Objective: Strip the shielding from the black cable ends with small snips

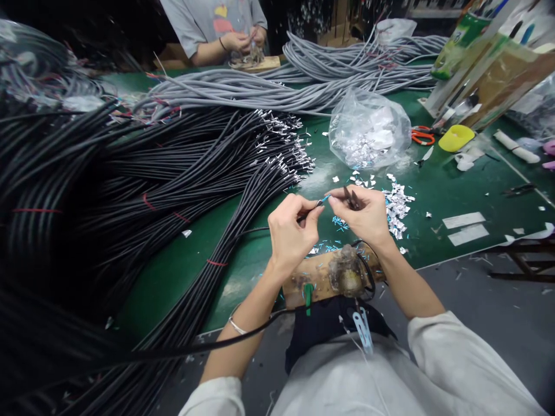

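Observation:
Pinched in my left hand (292,228) is the end of a black cable, with a short blue wire (325,199) standing out of it. My right hand (364,214) grips the tip of that blue wire between thumb and finger. Small dark pliers or snips (353,199) are tucked in the same palm; their exact kind is partly hidden. Below both hands lies a wooden board (310,268) with a crusted, worn metal block (349,271) on it. Bits of blue insulation (329,248) and silvery foil scraps (398,208) are scattered around.
Bundles of black cables (182,167) fill the left side, foil-wrapped ends toward the middle. Grey cables (243,89) lie behind. A plastic bag of scraps (368,130), orange-handled scissors (422,136) and a yellow roll (456,138) sit right. Opposite, another person (217,29) works with both hands.

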`<state>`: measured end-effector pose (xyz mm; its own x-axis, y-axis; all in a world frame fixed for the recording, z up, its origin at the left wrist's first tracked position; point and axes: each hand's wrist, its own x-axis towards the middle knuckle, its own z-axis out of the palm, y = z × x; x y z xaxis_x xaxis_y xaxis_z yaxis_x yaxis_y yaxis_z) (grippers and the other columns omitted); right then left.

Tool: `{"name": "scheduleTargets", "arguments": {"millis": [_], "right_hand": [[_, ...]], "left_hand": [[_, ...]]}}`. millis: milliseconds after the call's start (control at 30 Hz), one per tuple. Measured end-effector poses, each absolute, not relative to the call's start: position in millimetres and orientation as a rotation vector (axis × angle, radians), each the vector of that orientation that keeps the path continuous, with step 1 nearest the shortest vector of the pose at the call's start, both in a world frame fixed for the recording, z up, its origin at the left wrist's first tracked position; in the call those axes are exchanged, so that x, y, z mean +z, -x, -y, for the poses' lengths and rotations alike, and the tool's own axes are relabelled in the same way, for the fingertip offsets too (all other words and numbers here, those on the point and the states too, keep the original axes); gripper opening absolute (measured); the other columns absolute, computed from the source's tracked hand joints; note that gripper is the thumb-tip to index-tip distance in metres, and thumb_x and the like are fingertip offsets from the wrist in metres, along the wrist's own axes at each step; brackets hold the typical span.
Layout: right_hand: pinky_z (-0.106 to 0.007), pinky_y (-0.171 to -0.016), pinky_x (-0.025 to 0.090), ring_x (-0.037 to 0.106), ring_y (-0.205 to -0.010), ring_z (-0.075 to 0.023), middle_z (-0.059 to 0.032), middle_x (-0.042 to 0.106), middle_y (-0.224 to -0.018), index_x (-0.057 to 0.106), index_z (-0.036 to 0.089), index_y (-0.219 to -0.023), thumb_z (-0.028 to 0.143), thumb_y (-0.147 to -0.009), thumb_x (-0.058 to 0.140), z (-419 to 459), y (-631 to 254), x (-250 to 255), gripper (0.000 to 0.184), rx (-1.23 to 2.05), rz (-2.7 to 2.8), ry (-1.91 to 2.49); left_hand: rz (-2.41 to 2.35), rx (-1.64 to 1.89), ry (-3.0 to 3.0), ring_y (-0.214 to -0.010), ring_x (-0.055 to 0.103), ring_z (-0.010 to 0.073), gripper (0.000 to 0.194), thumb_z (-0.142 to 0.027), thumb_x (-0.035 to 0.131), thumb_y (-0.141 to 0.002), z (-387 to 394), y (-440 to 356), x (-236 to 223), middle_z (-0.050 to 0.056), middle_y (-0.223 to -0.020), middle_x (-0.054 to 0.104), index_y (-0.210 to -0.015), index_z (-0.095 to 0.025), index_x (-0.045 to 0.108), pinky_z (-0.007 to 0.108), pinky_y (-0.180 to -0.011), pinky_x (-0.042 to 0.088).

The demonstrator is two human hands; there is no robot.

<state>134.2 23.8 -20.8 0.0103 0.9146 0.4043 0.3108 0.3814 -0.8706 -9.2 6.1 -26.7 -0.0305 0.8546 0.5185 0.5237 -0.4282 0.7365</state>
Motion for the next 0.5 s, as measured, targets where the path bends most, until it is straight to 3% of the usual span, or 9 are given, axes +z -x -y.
{"name": "scheduleTargets", "arguments": {"millis": [333, 500], "right_hand": [[-0.02, -0.043, 0.036, 0.045, -0.047, -0.0062, 0.0028, 0.058, -0.056, 0.067, 0.016, -0.067, 0.022, -0.066, 0.064, -24.0, -127.7, -19.4, 0.007, 0.87, 1.386, 1.168], [-0.025, -0.052, 0.043, 0.051, -0.054, -0.0099, 0.0, 0.064, -0.063, 0.072, 0.021, -0.077, 0.021, -0.073, 0.062, -13.2, -121.2, -28.3, 0.01, 0.386, 1.578, 1.059]], "left_hand": [[-1.38, 1.485, -1.68, -0.057, 0.054, 0.0089, 0.016, -0.03, 0.062, -0.08, -3.7, 3.1, -30.7, 0.0, -0.067, 0.058, -0.073, -0.016, 0.06, 0.021, -0.054, 0.044], [-1.267, 1.41, -1.437, -0.042, 0.046, 0.0056, 0.024, -0.037, 0.059, -0.082, -7.4, 7.2, -27.0, -0.003, -0.056, 0.055, -0.074, -0.015, 0.063, 0.018, -0.041, 0.038]]}}
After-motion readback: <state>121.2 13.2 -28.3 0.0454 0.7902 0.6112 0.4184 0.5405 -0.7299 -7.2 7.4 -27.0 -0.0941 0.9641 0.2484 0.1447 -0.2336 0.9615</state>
